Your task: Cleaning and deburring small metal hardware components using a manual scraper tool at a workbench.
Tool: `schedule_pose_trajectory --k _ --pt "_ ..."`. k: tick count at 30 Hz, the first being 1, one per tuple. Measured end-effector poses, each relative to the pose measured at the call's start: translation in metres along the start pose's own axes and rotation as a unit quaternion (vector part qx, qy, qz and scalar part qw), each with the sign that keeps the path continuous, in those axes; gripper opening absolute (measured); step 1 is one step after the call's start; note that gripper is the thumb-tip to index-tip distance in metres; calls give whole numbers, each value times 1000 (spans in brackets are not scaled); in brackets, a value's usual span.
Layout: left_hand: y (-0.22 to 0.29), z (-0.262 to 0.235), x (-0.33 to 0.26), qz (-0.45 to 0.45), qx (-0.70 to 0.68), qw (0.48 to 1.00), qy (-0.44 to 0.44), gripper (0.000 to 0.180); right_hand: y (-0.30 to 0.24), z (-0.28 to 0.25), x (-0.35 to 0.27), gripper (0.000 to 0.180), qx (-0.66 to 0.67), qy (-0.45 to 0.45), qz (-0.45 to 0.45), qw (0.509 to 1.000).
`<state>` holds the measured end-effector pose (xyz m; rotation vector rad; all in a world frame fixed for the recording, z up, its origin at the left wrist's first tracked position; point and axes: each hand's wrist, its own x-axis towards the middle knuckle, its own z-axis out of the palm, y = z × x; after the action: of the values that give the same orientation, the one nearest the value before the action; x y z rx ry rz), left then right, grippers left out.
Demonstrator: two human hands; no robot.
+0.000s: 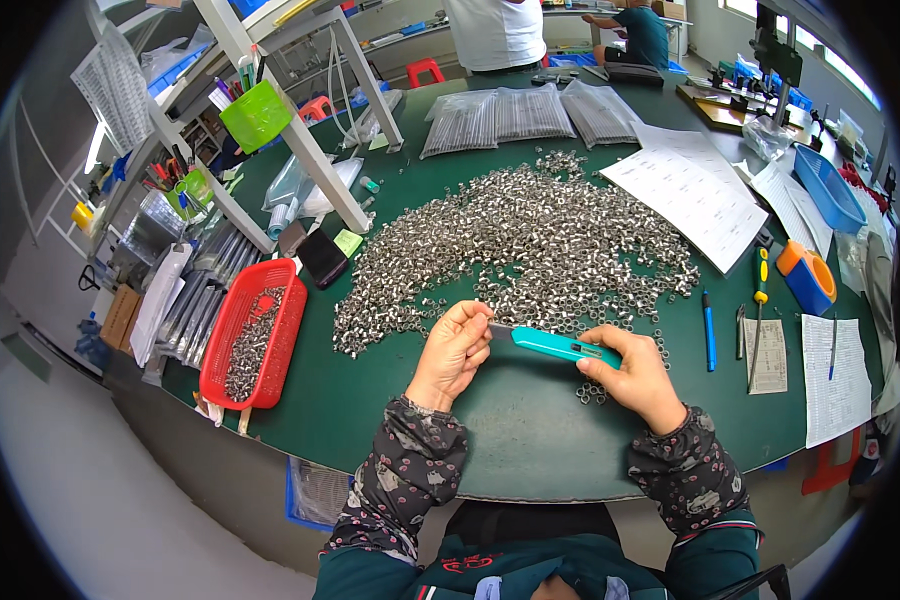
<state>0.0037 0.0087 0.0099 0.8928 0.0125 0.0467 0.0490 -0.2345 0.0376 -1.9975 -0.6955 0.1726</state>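
My right hand (638, 378) was closed round the handle of a teal utility knife (555, 346), held just above the green table (510, 440); my left hand (454, 352) pinched sthg tiny at its blade end, couldn't tell what. Finger pads sat right by the tip, so a slip prob meant a nick. Just beyond lay the heap of small metal sleeves (530, 240), w/ a red basket (255, 332) further left: a jolt could've scattered parts.

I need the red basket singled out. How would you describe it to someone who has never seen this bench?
Start at the round green table and go to its left edge, left of the big pile of small metal parts. The red basket is a long slotted plastic tray holding some of those parts, the only red container on the tabletop.
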Motion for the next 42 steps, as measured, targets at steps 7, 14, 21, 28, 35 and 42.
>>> schedule_pose_trajectory --k 7,14,21,28,35,42 --pt "-3 -1 1 2 -15 998 55 11 -4 3 -1 26 -172 182 -192 949" --pt "3 -1 1 41 -3 997 70 16 -2 -6 -2 24 -248 88 -206 943" --pt "3 1 1 44 -25 998 35 14 -3 -7 -2 27 -129 88 -99 983" --pt "2 1 1 38 2 998 40 15 -1 -1 -2 28 -92 67 -64 991" --pt "-1 2 3 43 32 998 31 14 1 -1 -1 28 -37 47 -10 998" --pt "-2 -2 2 36 33 999 15 14 0 -2 -1 29 -35 31 -17 999"
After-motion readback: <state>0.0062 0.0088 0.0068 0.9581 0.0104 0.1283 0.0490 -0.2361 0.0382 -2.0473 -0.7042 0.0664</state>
